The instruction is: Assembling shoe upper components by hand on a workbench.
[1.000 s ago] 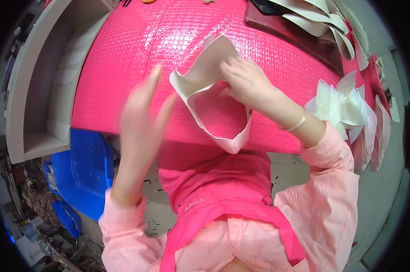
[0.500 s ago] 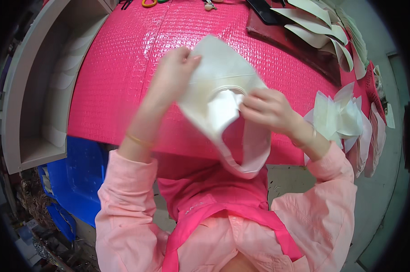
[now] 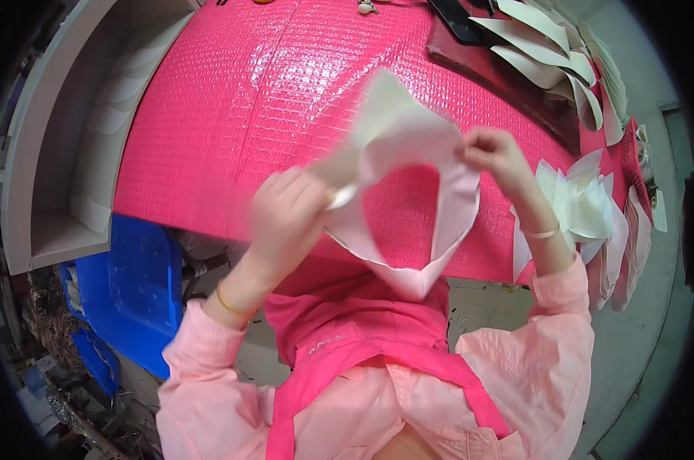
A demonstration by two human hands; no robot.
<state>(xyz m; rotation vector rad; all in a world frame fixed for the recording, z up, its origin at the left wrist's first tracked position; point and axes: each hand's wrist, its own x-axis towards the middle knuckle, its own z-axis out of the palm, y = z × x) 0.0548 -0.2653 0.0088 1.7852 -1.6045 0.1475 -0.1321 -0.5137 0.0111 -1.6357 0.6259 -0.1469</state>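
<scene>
A cream-white shoe upper (image 3: pixel 399 115), pointed at its far end, hangs over the near part of the pink table with its large opening facing up. The thumb and fingers of my right hand (image 3: pixel 496 157) pinch its right edge, beside the opening. My left hand (image 3: pixel 292 218), blurred by motion, is closed at its left edge. A small bright white bit shows at those fingertips, and I cannot tell whether it belongs to the upper. The near band of the upper forms a loop above my pink apron (image 3: pixel 347 326), with the table showing through it.
Pink quilted sheeting covers the table (image 3: pixel 201 130). Several pale pieces (image 3: pixel 585 199) are stacked at the right edge, with more curved ones (image 3: pixel 531 65) at the far right near a dark phone (image 3: pixel 454 21). At left stand a shelf box (image 3: pixel 52 153) and a blue bin (image 3: pixel 140 284).
My left hand has come down and nearer from the upper's far left edge. My right hand has moved away and right, from the opening to the right edge. The upper has turned and its opening spread wider.
</scene>
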